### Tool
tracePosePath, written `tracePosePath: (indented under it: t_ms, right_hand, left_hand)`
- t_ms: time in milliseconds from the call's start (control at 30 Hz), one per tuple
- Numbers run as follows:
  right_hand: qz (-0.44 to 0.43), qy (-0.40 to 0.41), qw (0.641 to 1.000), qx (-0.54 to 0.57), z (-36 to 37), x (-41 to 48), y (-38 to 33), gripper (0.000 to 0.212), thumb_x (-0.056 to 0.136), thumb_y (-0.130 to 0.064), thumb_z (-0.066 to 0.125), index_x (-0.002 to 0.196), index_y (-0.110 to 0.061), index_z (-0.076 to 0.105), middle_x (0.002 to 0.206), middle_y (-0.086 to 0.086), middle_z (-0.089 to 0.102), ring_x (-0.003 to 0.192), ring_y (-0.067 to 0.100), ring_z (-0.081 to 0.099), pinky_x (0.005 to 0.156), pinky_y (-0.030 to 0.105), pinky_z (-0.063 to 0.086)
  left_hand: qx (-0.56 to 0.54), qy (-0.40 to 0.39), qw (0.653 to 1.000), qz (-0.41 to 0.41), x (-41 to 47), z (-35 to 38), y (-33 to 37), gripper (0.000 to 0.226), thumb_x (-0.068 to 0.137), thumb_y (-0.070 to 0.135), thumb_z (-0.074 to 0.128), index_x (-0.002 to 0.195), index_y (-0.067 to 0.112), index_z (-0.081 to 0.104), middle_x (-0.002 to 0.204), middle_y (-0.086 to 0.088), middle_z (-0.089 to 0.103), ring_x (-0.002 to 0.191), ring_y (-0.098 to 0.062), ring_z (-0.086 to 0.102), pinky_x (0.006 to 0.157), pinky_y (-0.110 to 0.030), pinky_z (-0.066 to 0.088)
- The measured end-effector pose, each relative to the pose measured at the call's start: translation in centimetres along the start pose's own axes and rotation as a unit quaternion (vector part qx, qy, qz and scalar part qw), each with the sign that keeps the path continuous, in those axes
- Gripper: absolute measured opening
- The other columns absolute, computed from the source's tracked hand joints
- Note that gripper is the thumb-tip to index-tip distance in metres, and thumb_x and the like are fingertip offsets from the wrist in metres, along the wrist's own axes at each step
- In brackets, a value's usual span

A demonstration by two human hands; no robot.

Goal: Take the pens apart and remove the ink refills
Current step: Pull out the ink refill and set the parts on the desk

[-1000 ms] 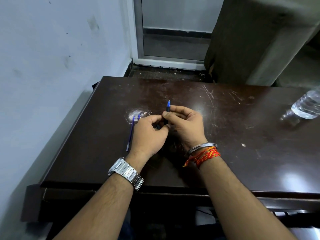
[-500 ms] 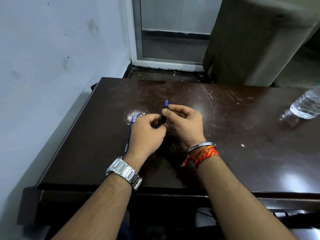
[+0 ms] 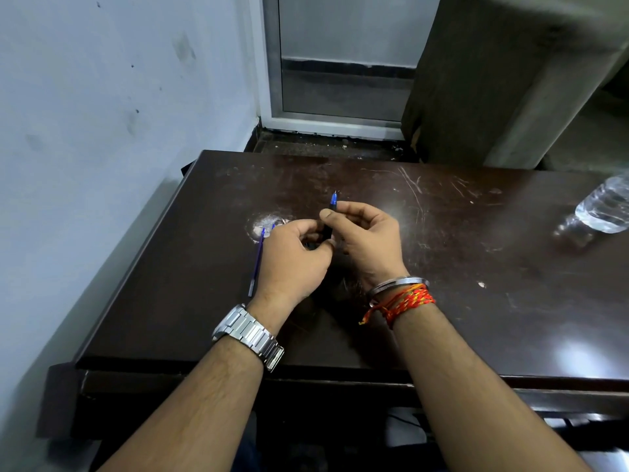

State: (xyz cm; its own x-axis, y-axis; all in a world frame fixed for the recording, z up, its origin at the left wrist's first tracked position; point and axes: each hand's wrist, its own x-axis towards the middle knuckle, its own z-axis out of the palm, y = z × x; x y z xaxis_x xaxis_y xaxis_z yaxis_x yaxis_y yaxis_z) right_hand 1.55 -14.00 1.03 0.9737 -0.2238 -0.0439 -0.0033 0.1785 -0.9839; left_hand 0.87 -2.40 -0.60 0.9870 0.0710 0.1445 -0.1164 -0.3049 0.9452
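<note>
A dark pen [image 3: 329,223] with a blue tip stands nearly upright between my hands, tip pointing away from me. My right hand [image 3: 366,243] pinches its upper part between thumb and fingers. My left hand [image 3: 294,262] grips its lower end, which is hidden inside the fingers. A thin blue ink refill [image 3: 257,264] lies on the dark table [image 3: 476,267] just left of my left hand, and a second blue tip [image 3: 273,226] shows beside it, the rest hidden behind the hand.
A clear plastic water bottle [image 3: 604,209] lies at the table's right edge. A white scuffed patch [image 3: 269,221] marks the tabletop near the refills. A wall runs along the left side, and a door frame stands beyond the far edge.
Both hands with the pen have stayed in nearly the same place; the pen's tip has shifted slightly and the fingers have adjusted their hold.
</note>
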Motion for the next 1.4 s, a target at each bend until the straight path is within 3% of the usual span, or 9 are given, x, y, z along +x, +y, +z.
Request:
tracePosePath:
  t_ms: [100,300,433,600,733,867,1067,1267,1400]
  right_hand:
    - [0.006,-0.011,1.000,0.001,0.11,0.05,0.05,0.010,0.079,-0.009,0.078,0.086,-0.014,0.074,0.057,-0.007,0.066,0.051,0.006,0.058,0.052,0.023,0.049]
    - [-0.016,-0.010,1.000,-0.013,0.01,-0.06,0.04,0.018,0.075,-0.007,0.083,0.088,-0.014,0.073,0.085,0.012,0.075,0.075,0.021,0.072,0.070,0.036,0.061]
    - [0.000,-0.032,0.999,0.011,0.21,-0.13,-0.14,0.008,0.081,-0.006,0.076,0.084,-0.014,0.075,0.070,0.002,0.074,0.057,0.009,0.066,0.056,0.026,0.055]
    - [-0.007,-0.014,1.000,0.016,0.15,-0.27,-0.13,0.012,0.078,-0.007,0.080,0.087,-0.014,0.076,0.084,0.011,0.078,0.078,0.025,0.075,0.069,0.036,0.062]
    - [-0.022,-0.004,1.000,0.002,0.15,-0.21,-0.21,0.014,0.074,-0.010,0.084,0.084,-0.015,0.076,0.079,0.008,0.078,0.073,0.022,0.074,0.061,0.030,0.060]
    - [-0.017,-0.005,1.000,0.018,0.12,-0.16,-0.19,0.012,0.073,-0.009,0.085,0.081,-0.014,0.077,0.076,0.008,0.077,0.071,0.020,0.074,0.069,0.035,0.061]
    - [-0.023,0.000,1.000,0.007,0.05,-0.31,-0.38,0.012,0.072,-0.010,0.085,0.078,-0.015,0.077,0.073,0.005,0.077,0.068,0.015,0.072,0.058,0.024,0.055]
    - [-0.014,-0.006,1.000,0.020,0.13,-0.47,-0.49,0.011,0.073,-0.006,0.084,0.079,-0.013,0.077,0.070,0.007,0.075,0.063,0.016,0.071,0.061,0.028,0.058]
    - [-0.021,0.001,1.000,-0.004,0.07,-0.41,-0.48,0.011,0.075,-0.007,0.082,0.084,-0.009,0.077,0.076,0.008,0.076,0.071,0.018,0.071,0.068,0.031,0.060]
  left_hand:
    - [0.002,0.004,1.000,-0.001,-0.02,0.00,-0.01,0.016,0.078,0.019,0.075,0.085,0.033,0.075,0.080,0.014,0.075,0.078,0.003,0.070,0.077,-0.029,0.061]
    - [0.007,-0.007,1.000,0.009,-0.15,-0.01,0.02,0.022,0.075,0.022,0.070,0.095,0.029,0.078,0.083,0.014,0.076,0.082,-0.001,0.071,0.078,-0.031,0.061]
    - [0.005,0.008,1.000,0.010,-0.03,0.11,-0.11,0.017,0.076,0.018,0.075,0.087,0.030,0.076,0.078,0.015,0.074,0.077,0.003,0.069,0.073,-0.023,0.059]
    - [0.008,0.016,1.000,0.023,-0.03,-0.18,-0.17,0.021,0.073,0.017,0.082,0.090,0.027,0.076,0.078,0.014,0.075,0.072,0.003,0.071,0.067,-0.019,0.059]
    - [0.015,0.050,0.998,0.025,-0.01,-0.14,-0.20,0.026,0.067,0.027,0.089,0.085,0.030,0.071,0.075,0.014,0.072,0.065,0.005,0.066,0.057,-0.010,0.050]
    - [0.006,0.005,1.000,0.012,-0.04,0.03,0.10,0.024,0.076,0.038,0.072,0.096,0.026,0.078,0.083,0.014,0.077,0.080,0.003,0.070,0.075,-0.027,0.059]
    - [0.006,0.038,0.999,0.007,0.06,0.01,-0.39,0.015,0.068,0.030,0.086,0.072,0.025,0.073,0.063,0.014,0.072,0.059,0.002,0.066,0.054,-0.014,0.048]
    - [-0.034,0.008,0.999,-0.013,-0.01,0.23,0.00,0.012,0.077,0.030,0.074,0.085,0.024,0.080,0.071,0.012,0.077,0.069,-0.003,0.073,0.066,-0.026,0.058]
    - [-0.016,0.031,0.999,0.000,0.05,0.05,-0.19,0.010,0.072,0.026,0.085,0.074,0.025,0.076,0.066,0.014,0.074,0.060,0.000,0.070,0.056,-0.017,0.053]
